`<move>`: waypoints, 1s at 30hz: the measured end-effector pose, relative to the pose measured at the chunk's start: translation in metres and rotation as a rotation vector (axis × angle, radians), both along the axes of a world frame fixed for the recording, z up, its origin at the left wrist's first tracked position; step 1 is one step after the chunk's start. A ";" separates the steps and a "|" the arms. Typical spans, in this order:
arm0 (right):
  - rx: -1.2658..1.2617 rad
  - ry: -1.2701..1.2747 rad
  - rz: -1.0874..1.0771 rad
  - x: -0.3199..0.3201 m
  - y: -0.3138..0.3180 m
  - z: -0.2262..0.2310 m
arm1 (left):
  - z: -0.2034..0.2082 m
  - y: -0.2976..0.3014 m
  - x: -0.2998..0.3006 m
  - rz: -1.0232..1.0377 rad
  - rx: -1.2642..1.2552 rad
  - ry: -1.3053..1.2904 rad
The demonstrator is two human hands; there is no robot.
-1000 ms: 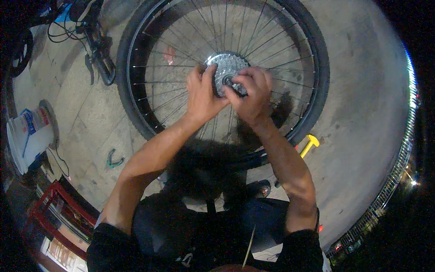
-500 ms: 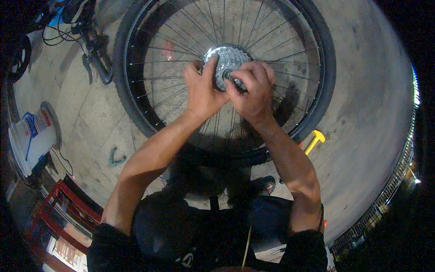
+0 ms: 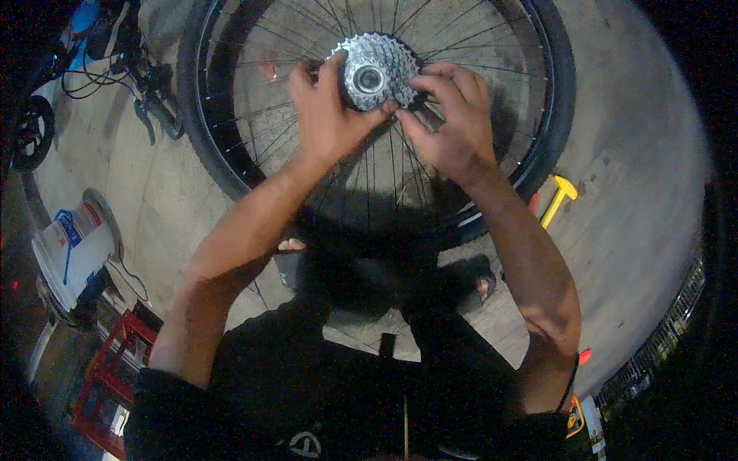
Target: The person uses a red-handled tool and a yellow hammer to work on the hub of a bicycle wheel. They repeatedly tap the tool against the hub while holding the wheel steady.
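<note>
"Pale, scuffed floor (image 3: 165, 184) surrounds the hands, and a bicycle wheel (image 3: 566, 84) lies flat beneath them. Where's the sprocket cassette (image 3: 396, 63)?"

"Directly between them, over the wheel's middle, its axis pointing up toward the wearer."

"Which hand is nearer?"

"Neither; both touch it. The left hand (image 3: 323, 115) grasps its left edge, thumb along the bottom. The right hand (image 3: 455, 127) has fingertips against its lower right edge; how firmly, I can't tell."

"Materials?"

"Bright, toothed metal rings, stacked around a smooth round collar (image 3: 370, 79). Black treaded rubber edges the wheel. Well right of the right hand sits a yellow T-shaped handle (image 3: 556, 203)."
</note>
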State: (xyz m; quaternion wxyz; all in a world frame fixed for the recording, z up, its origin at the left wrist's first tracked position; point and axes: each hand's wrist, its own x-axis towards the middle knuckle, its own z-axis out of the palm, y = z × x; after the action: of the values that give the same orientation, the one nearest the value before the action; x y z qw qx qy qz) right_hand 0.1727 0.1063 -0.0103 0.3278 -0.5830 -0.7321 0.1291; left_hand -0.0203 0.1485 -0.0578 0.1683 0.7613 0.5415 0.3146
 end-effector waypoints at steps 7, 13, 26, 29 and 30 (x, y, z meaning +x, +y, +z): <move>-0.001 -0.068 0.126 0.029 0.003 0.010 | -0.001 0.010 -0.005 -0.111 0.033 0.104; 0.090 0.061 0.066 -0.017 0.036 -0.012 | -0.005 0.004 -0.005 -0.051 0.056 0.065; 0.211 0.256 -0.053 -0.046 0.036 -0.050 | -0.007 0.000 0.006 0.066 0.036 -0.058; 0.208 0.289 -0.080 -0.048 0.036 -0.043 | -0.008 0.001 0.006 0.065 0.010 -0.082; 0.195 0.311 -0.106 -0.047 0.035 -0.042 | -0.007 0.002 0.007 0.074 -0.014 -0.086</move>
State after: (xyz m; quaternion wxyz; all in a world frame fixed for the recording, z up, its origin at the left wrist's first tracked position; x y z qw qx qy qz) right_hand 0.1257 0.1411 -0.0526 0.4982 -0.5592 -0.6500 0.1285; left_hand -0.0129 0.1502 -0.0648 0.1850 0.7252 0.5639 0.3491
